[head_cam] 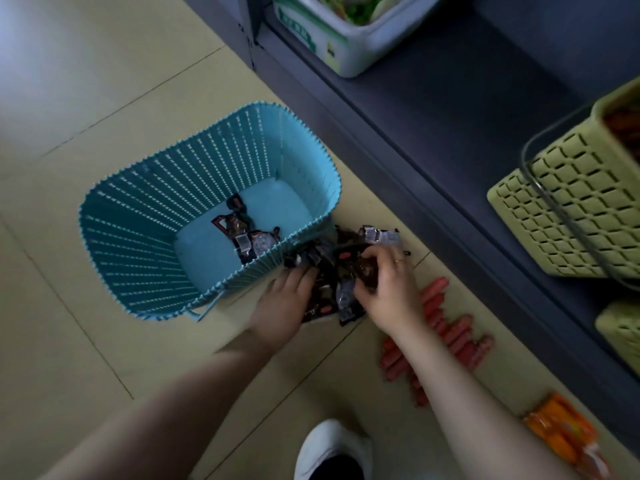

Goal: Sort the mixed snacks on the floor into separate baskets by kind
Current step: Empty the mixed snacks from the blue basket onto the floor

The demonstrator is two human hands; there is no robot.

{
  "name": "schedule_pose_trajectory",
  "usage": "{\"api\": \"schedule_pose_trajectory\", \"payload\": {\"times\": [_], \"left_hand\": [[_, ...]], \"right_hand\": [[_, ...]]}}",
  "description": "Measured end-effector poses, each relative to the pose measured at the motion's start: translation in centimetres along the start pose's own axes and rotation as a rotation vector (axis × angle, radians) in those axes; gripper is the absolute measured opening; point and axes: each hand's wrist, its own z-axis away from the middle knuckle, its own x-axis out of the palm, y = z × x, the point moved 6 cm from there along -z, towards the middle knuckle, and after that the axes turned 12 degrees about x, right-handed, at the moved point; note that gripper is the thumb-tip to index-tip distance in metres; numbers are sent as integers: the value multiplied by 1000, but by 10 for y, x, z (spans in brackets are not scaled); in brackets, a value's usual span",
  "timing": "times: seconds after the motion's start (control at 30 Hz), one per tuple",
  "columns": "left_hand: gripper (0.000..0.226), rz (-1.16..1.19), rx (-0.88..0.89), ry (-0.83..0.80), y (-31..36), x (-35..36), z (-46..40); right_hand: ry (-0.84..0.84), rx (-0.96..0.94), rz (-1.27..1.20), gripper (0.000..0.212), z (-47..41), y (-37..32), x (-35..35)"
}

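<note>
A blue plastic basket point(145, 216) stands on the floor with a few dark snack packets point(242, 233) lying in its bottom. Just right of it lies a pile of dark packets point(332, 296) on the tiles. My left hand point(287, 303) reaches into the pile's left side, fingers curled round some packets. My right hand point(388, 289) grips a dark packet point(360, 268) at the pile's right side. Red sausage sticks point(450, 327) lie in a row right of my right arm. Orange packets point(561, 431) lie at the lower right.
A dark shelf unit point(467, 140) runs along the right. On it stand a green lattice basket point(571, 209) with a wire handle, a second green basket point(620, 330) and a white tub point(349, 32). A white shoe point(329, 448) is at the bottom.
</note>
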Motion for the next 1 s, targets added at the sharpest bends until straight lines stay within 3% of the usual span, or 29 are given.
{"api": "schedule_pose_trajectory", "payload": {"times": [0.1,0.23,0.33,0.43,0.5,0.57,0.63,0.73,0.8,0.87,1.0], "left_hand": [[63,114,9,43,13,-11,1],[49,258,193,117,27,-47,18],[33,359,283,350,17,-108,33],[30,317,135,506,-23,-152,36],[32,314,-84,388,-62,-148,22],[40,287,-241,111,-99,-120,2],[58,163,-208,-209,-119,-89,-17],[70,-178,-62,-565,-132,-55,-31],[65,-291,-25,-628,-135,-45,-34],[59,-282,-89,-601,-139,-40,-35],[35,6,-363,-410,-149,-46,-31]], "right_hand": [[-10,-23,198,42,-2,-6,11],[-226,78,361,55,-17,-5,25],[-30,-25,42,32,-22,-27,3],[146,-207,-148,20,-21,-69,-28],[193,-323,-180,21,-23,-102,-40],[200,-420,-180,20,-27,-131,-43],[126,-472,-99,21,-34,-154,-35],[-186,-378,155,21,-56,-165,-9],[-313,-313,310,23,-67,-162,3],[-305,-306,365,24,-70,-163,5],[-177,-334,354,23,-68,-161,2]]}}
